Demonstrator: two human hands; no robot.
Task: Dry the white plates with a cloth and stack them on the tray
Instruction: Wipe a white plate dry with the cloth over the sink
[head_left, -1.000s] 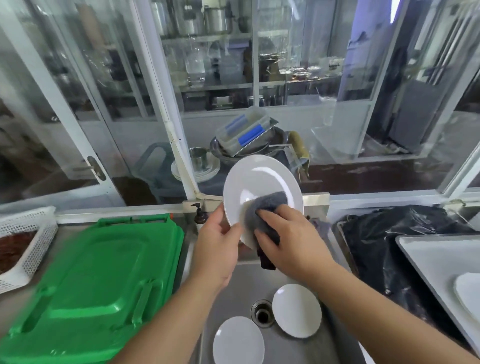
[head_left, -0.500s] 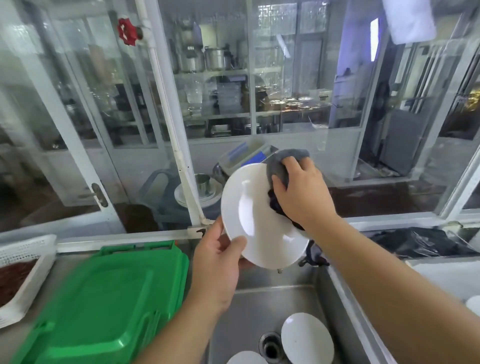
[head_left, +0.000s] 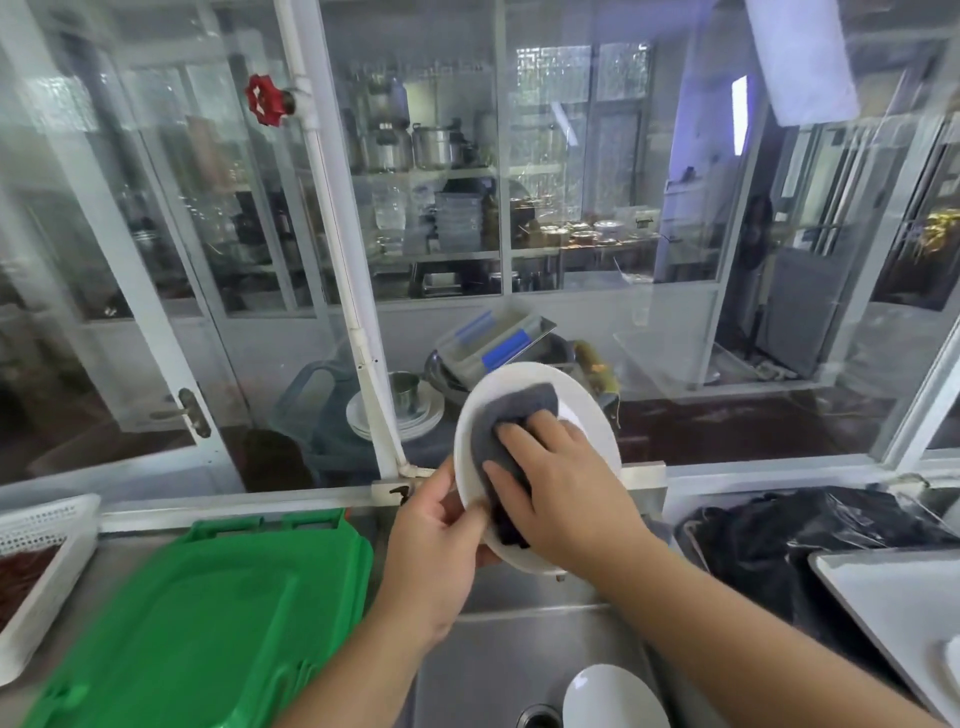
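Note:
I hold a white plate (head_left: 592, 415) upright above the steel sink (head_left: 493, 660). My left hand (head_left: 436, 545) grips its lower left rim, thumb on the front face. My right hand (head_left: 563, 483) presses a grey cloth (head_left: 514, 415) flat against the plate's face, fingers spread over the cloth. Another white plate (head_left: 613, 696) lies in the sink near the drain. At the right edge sits the white tray (head_left: 893, 603), with the rim of a plate (head_left: 953, 660) just visible on it.
A green plastic lid (head_left: 197, 629) covers the counter to my left, with a white perforated basket (head_left: 41, 545) beyond it. A black plastic bag (head_left: 800, 540) lies between sink and tray. Glass panes with white frames (head_left: 332, 234) rise right behind the sink.
My right hand with the cloth slid from the plate's upper right edge down onto the middle of its face. The plate dropped slightly lower in view.

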